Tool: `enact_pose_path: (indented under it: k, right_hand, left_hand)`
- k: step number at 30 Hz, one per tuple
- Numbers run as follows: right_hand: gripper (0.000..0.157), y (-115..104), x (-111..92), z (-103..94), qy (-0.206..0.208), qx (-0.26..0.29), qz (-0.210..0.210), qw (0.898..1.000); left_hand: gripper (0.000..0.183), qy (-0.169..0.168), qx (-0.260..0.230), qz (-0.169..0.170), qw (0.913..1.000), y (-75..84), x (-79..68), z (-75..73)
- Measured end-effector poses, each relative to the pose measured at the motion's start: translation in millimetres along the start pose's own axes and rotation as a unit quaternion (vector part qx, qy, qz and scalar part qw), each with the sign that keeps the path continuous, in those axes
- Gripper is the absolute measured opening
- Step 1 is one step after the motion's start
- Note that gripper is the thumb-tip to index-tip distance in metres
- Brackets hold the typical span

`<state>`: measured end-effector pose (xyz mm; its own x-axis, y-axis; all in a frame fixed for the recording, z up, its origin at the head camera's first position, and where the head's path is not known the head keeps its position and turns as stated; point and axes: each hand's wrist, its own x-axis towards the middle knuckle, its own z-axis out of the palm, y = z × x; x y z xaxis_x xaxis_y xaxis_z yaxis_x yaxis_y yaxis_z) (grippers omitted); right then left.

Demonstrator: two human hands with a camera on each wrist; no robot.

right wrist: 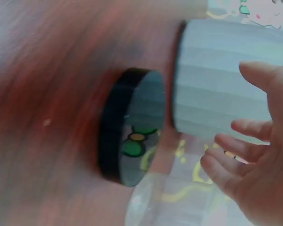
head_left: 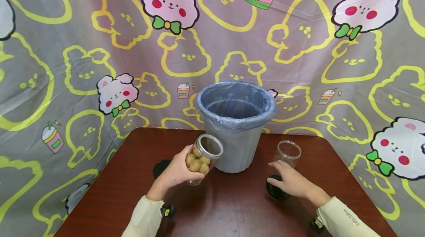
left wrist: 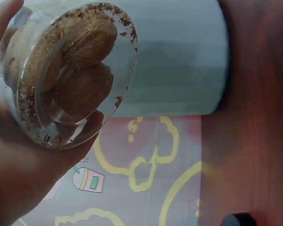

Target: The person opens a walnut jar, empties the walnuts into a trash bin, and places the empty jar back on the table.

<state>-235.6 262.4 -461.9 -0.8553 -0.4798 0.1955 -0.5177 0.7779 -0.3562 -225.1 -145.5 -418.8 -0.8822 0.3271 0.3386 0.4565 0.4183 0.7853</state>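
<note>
My left hand (head_left: 177, 171) grips a clear plastic jar (head_left: 215, 158) that holds several walnuts (head_left: 196, 165). The jar is lidless, lifted off the table and tilted with its mouth up to the right. Brown crumbs line its base (left wrist: 125, 77) in the left wrist view. Over on the right, my right hand (head_left: 293, 181) hovers empty, fingers spread and slightly bent, above a black lid (head_left: 277, 192). Behind that hand stands a second clear jar (head_left: 289, 150), partly hidden by the fingers. Whether the fingers touch it I cannot tell.
A grey bin (head_left: 235, 152) lined with a blue plastic bag (head_left: 232, 122) stands at the back centre of the brown table (head_left: 225, 207). Another black lid (head_left: 160, 168) lies left, partly behind my left hand. A patterned curtain (head_left: 232, 41) hangs behind the table.
</note>
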Motion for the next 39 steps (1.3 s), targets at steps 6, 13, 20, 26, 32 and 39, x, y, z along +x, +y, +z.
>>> enact_pose_path:
  k: [6, 13, 20, 26, 32, 39]
  right_hand:
    - [0.041, -8, 6, -10.9, 0.053, 0.04, -0.029, 0.997]
    - [0.036, -15, 13, -27.3, 0.085, 0.085, -0.037, 0.992]
    - [0.032, -19, 21, -46.9, 0.112, 0.076, -0.04, 0.99]
    - [0.029, -20, 30, -60.3, 0.153, 0.051, -0.031, 0.986]
    - [0.032, -24, 39, -79.1, 0.161, 0.055, -0.012, 0.985]
    - [0.037, -28, 48, -100.7, 0.164, 0.062, 0.016, 0.984]
  left_hand:
    - [0.09, 0.013, 0.001, 0.01, 0.9999, 6.2, 4.0, -8.1]
    - [0.091, 0.027, 0.014, 0.025, 0.9992, 12.8, 9.0, -18.8]
    - [0.089, 0.037, 0.009, 0.03, 0.9988, 21.4, 12.5, -31.7]
    - [0.084, 0.034, 0.015, 0.012, 0.9992, 63.0, 7.7, -46.6]
    - [0.083, 0.036, 0.013, 0.0, 0.9993, 67.9, 10.7, -55.8]
    - [0.082, 0.033, 0.008, -0.012, 0.9993, 74.9, 15.1, -65.7]
